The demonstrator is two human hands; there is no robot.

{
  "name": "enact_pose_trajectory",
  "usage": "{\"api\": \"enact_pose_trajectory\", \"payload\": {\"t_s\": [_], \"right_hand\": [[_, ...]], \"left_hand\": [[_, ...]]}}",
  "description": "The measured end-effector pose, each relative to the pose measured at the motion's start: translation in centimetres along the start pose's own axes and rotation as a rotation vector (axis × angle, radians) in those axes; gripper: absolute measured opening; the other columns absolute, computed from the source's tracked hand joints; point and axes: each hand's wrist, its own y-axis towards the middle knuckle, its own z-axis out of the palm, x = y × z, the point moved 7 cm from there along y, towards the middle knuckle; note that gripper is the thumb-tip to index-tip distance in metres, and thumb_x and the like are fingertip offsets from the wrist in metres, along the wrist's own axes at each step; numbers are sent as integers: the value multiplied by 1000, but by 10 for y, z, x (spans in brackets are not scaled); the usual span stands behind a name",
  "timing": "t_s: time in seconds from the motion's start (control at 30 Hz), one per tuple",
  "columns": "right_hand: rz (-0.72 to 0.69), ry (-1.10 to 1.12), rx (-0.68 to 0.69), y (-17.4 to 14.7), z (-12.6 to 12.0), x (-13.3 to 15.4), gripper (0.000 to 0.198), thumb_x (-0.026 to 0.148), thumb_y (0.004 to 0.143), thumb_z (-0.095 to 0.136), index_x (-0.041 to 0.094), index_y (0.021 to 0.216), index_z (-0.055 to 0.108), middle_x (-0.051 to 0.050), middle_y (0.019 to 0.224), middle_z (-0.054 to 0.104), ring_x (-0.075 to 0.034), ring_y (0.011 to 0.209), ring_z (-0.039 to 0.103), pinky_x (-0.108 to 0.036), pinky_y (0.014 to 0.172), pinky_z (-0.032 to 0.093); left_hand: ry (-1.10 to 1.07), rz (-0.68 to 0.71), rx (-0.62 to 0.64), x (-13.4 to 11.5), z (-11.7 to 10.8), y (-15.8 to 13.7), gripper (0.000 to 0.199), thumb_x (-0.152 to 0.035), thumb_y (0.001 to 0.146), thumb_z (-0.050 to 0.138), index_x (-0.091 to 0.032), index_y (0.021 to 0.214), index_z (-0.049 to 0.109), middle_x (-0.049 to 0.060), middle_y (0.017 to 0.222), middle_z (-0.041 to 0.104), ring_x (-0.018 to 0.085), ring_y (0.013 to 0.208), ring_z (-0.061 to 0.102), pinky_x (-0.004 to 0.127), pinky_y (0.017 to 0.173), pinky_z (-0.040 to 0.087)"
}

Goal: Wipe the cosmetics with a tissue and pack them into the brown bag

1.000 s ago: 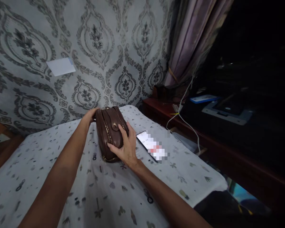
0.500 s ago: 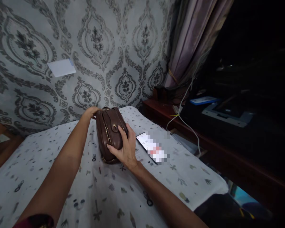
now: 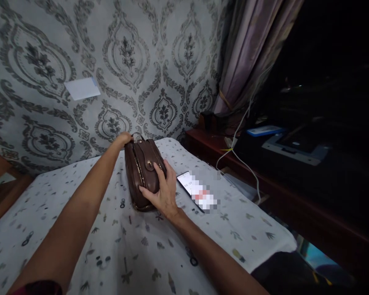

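Observation:
A dark brown leather bag [image 3: 141,172] with brass-coloured zips, a strap tab with a small metal fastener and a loop handle at its far end rests on a white patterned bedsheet [image 3: 141,262]. My right hand [image 3: 164,190] grips its near right part, thumb on top and fingers across the right side. At the far left corner, by the handle, my left hand [image 3: 124,139] is closed on the bag; its fingertips are hidden, so the exact part it holds cannot be made out. A lit phone [image 3: 192,190] lies right of the bag, its screen partly pixelated.
Behind the bed stands a patterned wall [image 3: 162,73] with a white card [image 3: 82,88] on it. On the right is a dark red wooden table [image 3: 203,141] with a white cable [image 3: 240,123] and a blue-edged object [image 3: 264,130]. A curtain [image 3: 244,53] hangs at the back.
My left hand has risen slightly at the bag's far end, and more of the loop handle shows. My right hand and the phone stay in place; the view has shifted a little.

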Motion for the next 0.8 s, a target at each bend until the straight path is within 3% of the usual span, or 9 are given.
{"api": "enact_pose_trajectory", "payload": {"t_s": [0.2,0.3,0.4,0.6,0.8], "right_hand": [[-1,2,4,0,1,-1,80,56,78,69,23,146,43,-19,154,34,-38,141,39,-58,111,39],[6,6,12,0,2,-1,80,56,78,70,24,146,43,-18,155,34,-38,140,39,-58,111,39],[-2,8,5,1,1,0,79,56,78,70,22,144,45,-19,155,34,-37,141,39,-57,111,39],[-5,11,4,1,0,0,77,56,79,70,21,143,46,-19,153,36,-36,141,39,-57,112,39],[-15,13,-4,1,-1,0,77,57,78,70,21,142,48,-18,152,39,-35,139,42,-55,111,40]], "left_hand": [[125,-12,-101,-8,-6,-10,38,-37,94,63,-19,126,59,9,128,61,23,111,63,43,92,56],[130,10,-152,-9,-9,-15,23,-35,94,60,-16,105,68,11,111,70,27,111,64,38,91,53],[110,34,-159,-11,-9,-17,15,-29,85,62,-18,77,69,13,85,74,32,108,67,33,82,51],[-1,38,15,-23,7,-9,20,-32,66,75,-17,79,71,4,63,68,24,70,67,29,61,47],[-67,45,138,-38,26,-7,26,-31,55,85,-17,70,67,1,52,61,20,61,61,28,58,44]]}}
